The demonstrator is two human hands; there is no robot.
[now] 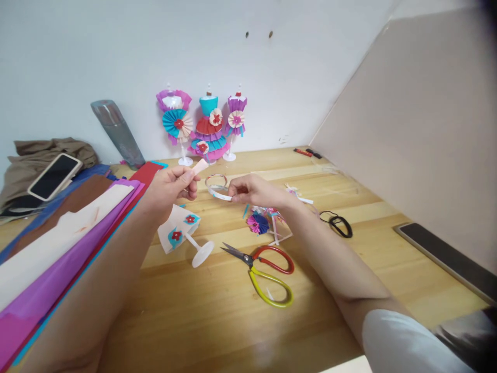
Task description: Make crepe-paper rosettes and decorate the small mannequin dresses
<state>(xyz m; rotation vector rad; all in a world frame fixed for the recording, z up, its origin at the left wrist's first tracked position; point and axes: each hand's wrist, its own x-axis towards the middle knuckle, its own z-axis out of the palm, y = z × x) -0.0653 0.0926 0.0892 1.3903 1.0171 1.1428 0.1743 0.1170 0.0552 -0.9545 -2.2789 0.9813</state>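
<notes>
My left hand (174, 184) is closed, pinching a small pale pink piece of paper (200, 166) between thumb and fingers. Opposite it, my right hand (254, 190) grips the end of a narrow white strip (220, 196). That strip curves up beside a ring-shaped roll of tape (216, 177); whether the two are joined I cannot tell. Below my left hand, a small white dress form (203, 254) lies on its side, wrapped in white paper with red and blue flowers. Scissors (252, 259) with one red and one yellow handle rest on the table, blades apart.
Three decorated dress forms (209, 124) stand against the wall near a tilted bottle (118, 134). Coloured paper sheets (70, 233) and a phone (54, 176) lie left. Paper scraps (267, 220), a black hair tie (340, 226) and a dark flat device (446, 259) are right.
</notes>
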